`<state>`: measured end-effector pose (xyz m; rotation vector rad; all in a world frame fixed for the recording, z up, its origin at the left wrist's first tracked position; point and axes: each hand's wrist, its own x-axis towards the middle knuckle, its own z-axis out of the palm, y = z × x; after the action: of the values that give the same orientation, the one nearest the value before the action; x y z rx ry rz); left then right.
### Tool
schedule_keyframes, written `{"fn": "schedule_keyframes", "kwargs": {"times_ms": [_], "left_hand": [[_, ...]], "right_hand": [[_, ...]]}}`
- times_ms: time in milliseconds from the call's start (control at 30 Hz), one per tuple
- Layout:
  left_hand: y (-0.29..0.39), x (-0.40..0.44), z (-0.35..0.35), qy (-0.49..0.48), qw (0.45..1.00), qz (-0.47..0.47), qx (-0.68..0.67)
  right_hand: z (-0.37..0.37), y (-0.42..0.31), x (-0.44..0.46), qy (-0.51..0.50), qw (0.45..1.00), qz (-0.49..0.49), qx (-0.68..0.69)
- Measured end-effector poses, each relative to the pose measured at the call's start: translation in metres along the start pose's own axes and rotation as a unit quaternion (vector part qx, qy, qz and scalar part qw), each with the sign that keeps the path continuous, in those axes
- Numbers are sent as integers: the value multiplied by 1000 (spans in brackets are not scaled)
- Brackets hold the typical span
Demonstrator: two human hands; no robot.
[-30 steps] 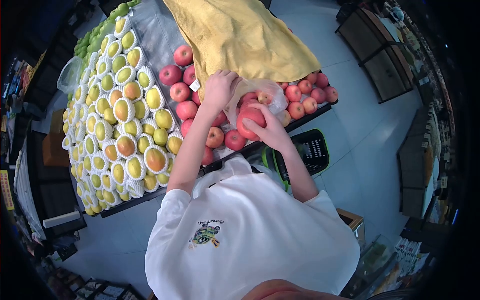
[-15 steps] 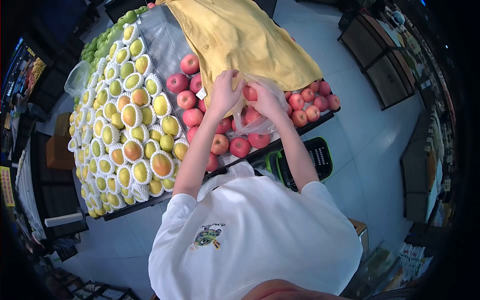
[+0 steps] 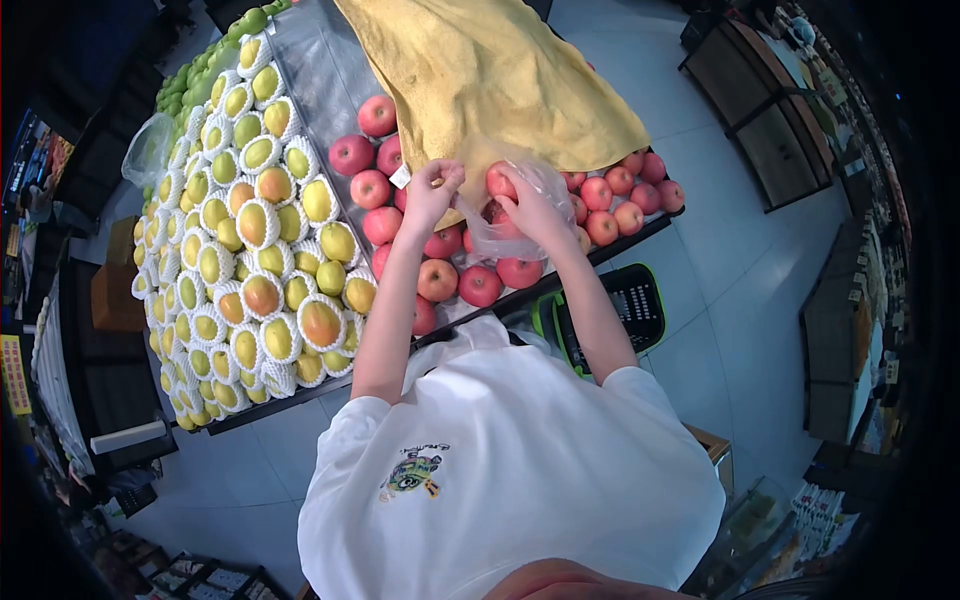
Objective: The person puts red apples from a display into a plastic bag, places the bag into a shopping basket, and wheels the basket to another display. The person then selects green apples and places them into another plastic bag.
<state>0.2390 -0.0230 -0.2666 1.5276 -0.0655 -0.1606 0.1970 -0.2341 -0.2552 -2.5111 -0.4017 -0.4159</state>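
My right hand (image 3: 531,213) is closed around a red apple (image 3: 499,179) at the mouth of a clear plastic bag (image 3: 492,243). More red fruit shows dimly through the film. To its left, my left hand (image 3: 432,194) is raised with fingers pinched at the edge of the bag's thin film. Both hands are over a bed of loose red apples (image 3: 480,287), just in front of a yellow cloth (image 3: 500,80) that covers the far part of the display.
Left of the apples are rows of yellow-green fruit (image 3: 262,295) in white foam nets. Green apples (image 3: 190,80) lie beyond them. A green-rimmed black basket or device (image 3: 632,303) stands by my right forearm. Shelving (image 3: 765,110) lines the right side.
My left hand has shifted slightly down, its fingers drawn together from a looser spread. My right hand still holds the apple, and the bag has swung a little to the right.
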Motion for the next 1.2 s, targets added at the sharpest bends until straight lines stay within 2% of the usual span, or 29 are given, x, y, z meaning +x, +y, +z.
{"fn": "schedule_keyframes", "kwargs": {"times_ms": [133,267,333,467,567,633,833,967,1033,1200], "left_hand": [[-1,-4,-3,4,998,-28,-59],[-11,-11,-12,-5,997,-32,-71],[-20,-12,-17,57,995,19,-80],[-31,-4,-27,83,995,48,-35],[-31,-2,-26,104,993,62,-1],[-32,-1,-25,110,991,77,20],[-39,-10,-23,106,993,56,10],[-39,-21,-16,104,993,61,-8],[-34,-32,-14,107,992,23,-61],[-38,-59,-18,83,995,19,-51]], "right_hand": [[7,1,-6,69,996,-29,44],[-2,-13,-15,94,990,-7,106],[-4,-15,-21,106,991,-1,87],[-9,-26,-34,103,991,15,80],[-9,-31,-40,76,993,-11,92],[-7,-32,-44,62,988,-1,144],[3,-38,-64,95,982,-37,157],[7,-41,-71,94,981,-34,168],[8,-42,-73,91,981,-36,167],[3,-46,-79,99,981,-23,165]]}}
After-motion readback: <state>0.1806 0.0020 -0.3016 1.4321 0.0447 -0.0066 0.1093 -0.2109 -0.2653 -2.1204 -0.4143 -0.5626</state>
